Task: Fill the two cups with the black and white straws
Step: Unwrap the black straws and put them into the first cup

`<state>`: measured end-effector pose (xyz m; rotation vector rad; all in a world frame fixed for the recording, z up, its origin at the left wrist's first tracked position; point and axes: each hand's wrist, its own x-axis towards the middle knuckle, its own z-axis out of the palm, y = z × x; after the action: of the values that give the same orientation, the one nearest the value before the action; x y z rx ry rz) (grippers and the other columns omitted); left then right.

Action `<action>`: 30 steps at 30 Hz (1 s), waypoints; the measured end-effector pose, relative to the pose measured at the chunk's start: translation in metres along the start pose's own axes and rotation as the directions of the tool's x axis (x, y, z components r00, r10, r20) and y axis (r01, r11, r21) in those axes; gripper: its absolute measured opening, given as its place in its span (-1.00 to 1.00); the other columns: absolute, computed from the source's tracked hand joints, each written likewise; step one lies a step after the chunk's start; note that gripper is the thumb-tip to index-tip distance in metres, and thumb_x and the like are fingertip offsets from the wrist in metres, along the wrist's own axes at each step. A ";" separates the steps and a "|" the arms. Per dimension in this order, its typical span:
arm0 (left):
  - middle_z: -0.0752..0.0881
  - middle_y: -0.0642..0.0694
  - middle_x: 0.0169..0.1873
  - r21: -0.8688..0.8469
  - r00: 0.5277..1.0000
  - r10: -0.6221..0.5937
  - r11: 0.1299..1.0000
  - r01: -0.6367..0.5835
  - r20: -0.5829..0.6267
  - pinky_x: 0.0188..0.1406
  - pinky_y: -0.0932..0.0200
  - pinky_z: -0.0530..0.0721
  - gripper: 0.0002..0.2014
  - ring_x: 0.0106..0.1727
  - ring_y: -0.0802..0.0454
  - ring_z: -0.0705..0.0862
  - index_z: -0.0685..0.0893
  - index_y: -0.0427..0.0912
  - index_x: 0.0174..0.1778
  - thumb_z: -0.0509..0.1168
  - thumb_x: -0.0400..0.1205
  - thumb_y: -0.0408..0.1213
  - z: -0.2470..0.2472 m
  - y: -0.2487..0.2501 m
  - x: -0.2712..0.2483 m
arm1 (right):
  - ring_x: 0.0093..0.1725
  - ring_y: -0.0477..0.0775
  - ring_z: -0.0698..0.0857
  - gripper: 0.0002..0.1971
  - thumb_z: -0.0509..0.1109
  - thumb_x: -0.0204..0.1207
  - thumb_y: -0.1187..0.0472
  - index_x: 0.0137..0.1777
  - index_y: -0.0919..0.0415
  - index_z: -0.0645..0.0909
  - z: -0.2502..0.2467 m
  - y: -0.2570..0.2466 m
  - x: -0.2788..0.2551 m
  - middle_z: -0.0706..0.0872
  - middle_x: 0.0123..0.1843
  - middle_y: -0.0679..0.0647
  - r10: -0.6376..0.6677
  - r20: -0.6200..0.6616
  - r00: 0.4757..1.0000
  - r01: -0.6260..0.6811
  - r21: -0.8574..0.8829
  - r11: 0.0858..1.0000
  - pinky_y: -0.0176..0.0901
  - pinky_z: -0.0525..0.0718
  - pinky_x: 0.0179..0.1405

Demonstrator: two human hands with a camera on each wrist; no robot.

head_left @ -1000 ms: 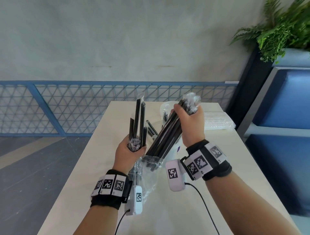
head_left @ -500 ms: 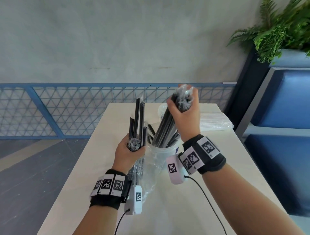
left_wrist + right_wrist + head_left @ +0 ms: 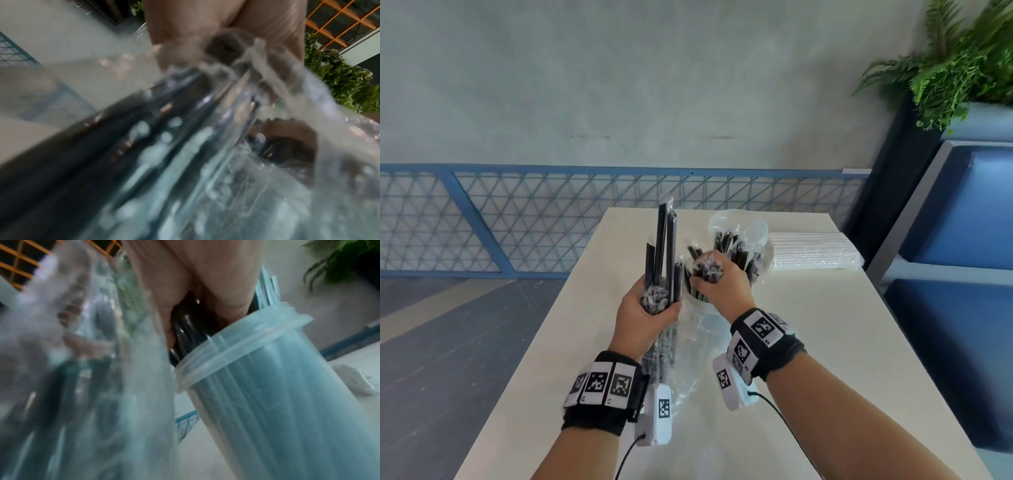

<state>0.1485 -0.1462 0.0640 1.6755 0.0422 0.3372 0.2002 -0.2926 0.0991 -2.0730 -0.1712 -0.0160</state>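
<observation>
My left hand (image 3: 654, 303) grips a clear plastic bag (image 3: 685, 370) round its middle, and a few black straws (image 3: 666, 246) stick upright out of it. My right hand (image 3: 709, 274) grips the top of a bundle of black straws (image 3: 185, 331) whose lower ends stand inside a clear cup (image 3: 257, 386). In the head view this cup (image 3: 700, 310) is mostly hidden under my right hand. Other black straws (image 3: 726, 240) fan out of it. A second clear cup (image 3: 743, 222) stands just behind. The pack of white straws (image 3: 815, 250) lies at the far right of the table.
The pale table (image 3: 825, 342) has bare surface on its right half and near edge. A blue mesh railing (image 3: 534, 219) runs behind it. A blue bench (image 3: 962, 240) and a potted fern (image 3: 955, 61) stand to the right. Wrist-camera cables hang below both wrists.
My right hand swung its bundle of black straws upright and lowered it into the near cup. The left hand stayed where it was with the bag.
</observation>
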 end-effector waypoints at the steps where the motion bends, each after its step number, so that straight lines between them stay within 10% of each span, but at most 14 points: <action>1: 0.76 -0.08 -0.19 -0.005 1.000 0.004 1.000 -0.004 0.002 -0.17 0.27 0.73 -0.64 -0.18 0.11 0.73 0.64 0.03 -0.05 0.49 0.40 -0.50 0.000 -0.001 -0.001 | 0.06 0.08 0.69 -0.60 0.48 0.46 0.20 0.28 0.15 0.54 0.001 0.002 0.000 0.73 0.05 0.09 0.004 -0.007 1.000 -0.004 -0.016 1.000 -0.35 0.52 -0.08; 4: 0.78 -0.07 -0.16 -0.021 1.000 0.003 1.000 -0.003 0.007 -0.10 0.26 0.73 -0.63 -0.14 0.09 0.75 0.64 0.03 -0.02 0.49 0.40 -0.50 -0.002 -0.002 -0.003 | 0.16 -0.02 0.61 -0.55 0.53 0.40 0.17 0.28 0.12 0.52 0.003 0.002 -0.004 0.64 0.17 0.00 -0.154 -0.161 0.975 0.158 0.015 0.987 -0.66 0.42 -0.03; 8: 0.76 -0.09 -0.20 -0.075 1.000 0.010 0.997 -0.010 -0.001 -0.17 0.30 0.71 -0.63 -0.19 0.10 0.73 0.64 -0.05 0.00 0.47 0.40 -0.56 -0.004 -0.002 -0.006 | 0.02 -0.19 0.55 -0.73 0.41 0.48 0.24 0.16 0.22 0.55 0.004 -0.012 -0.029 0.56 0.08 -0.01 -0.515 -0.398 0.759 0.550 -0.033 0.835 -0.51 0.49 0.11; 14: 0.78 -0.08 -0.09 -0.133 0.999 0.044 0.990 -0.046 -0.020 -0.06 0.30 0.71 -0.59 -0.07 0.12 0.77 0.61 -0.05 0.04 0.53 0.36 -0.47 -0.004 -0.003 -0.013 | -0.03 -0.01 0.71 -0.78 0.30 0.56 0.35 0.19 0.29 0.54 0.024 0.015 -0.046 0.73 0.04 0.13 -0.263 0.160 0.951 0.272 -0.035 0.962 -0.13 0.68 0.08; 20: 0.64 -0.21 0.13 -0.248 0.999 0.019 0.969 -0.010 0.034 0.01 0.26 0.68 -0.30 0.08 0.10 0.72 0.40 -0.02 0.29 0.53 0.25 -0.16 -0.003 -0.026 -0.024 | 0.18 -0.02 0.69 -0.22 0.52 0.36 0.29 0.52 0.16 0.19 0.038 0.029 -0.050 0.67 0.26 0.03 -0.188 0.418 0.889 0.227 -0.045 0.973 -0.33 0.63 0.11; 25: 0.44 -0.13 0.39 -0.216 0.970 0.048 0.976 0.005 0.239 0.26 0.12 0.62 0.03 0.35 0.07 0.58 0.08 0.11 0.43 0.48 0.17 0.35 0.003 -0.031 -0.030 | 0.05 0.13 0.73 -0.14 0.55 0.21 0.37 0.49 0.18 0.20 0.060 0.040 -0.050 0.72 0.12 0.11 -0.120 0.318 0.940 0.139 -0.039 0.989 -0.02 0.71 0.03; 30: 0.35 -0.02 0.49 -0.129 0.888 -0.066 0.982 0.139 0.456 0.28 0.19 0.59 0.13 0.46 0.08 0.49 0.00 0.28 0.44 0.62 0.08 0.15 -0.006 -0.029 -0.027 | -0.14 -0.23 0.61 -0.35 0.49 0.20 0.08 0.33 0.07 0.42 0.071 0.045 -0.044 0.61 -0.06 -0.16 -0.017 0.224 0.974 0.016 0.007 1.000 -0.68 0.47 -0.31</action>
<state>0.1259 -0.1423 0.0310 1.5494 -0.2361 -0.1333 0.1580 -0.2575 0.0214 -2.0655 -0.3265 0.2088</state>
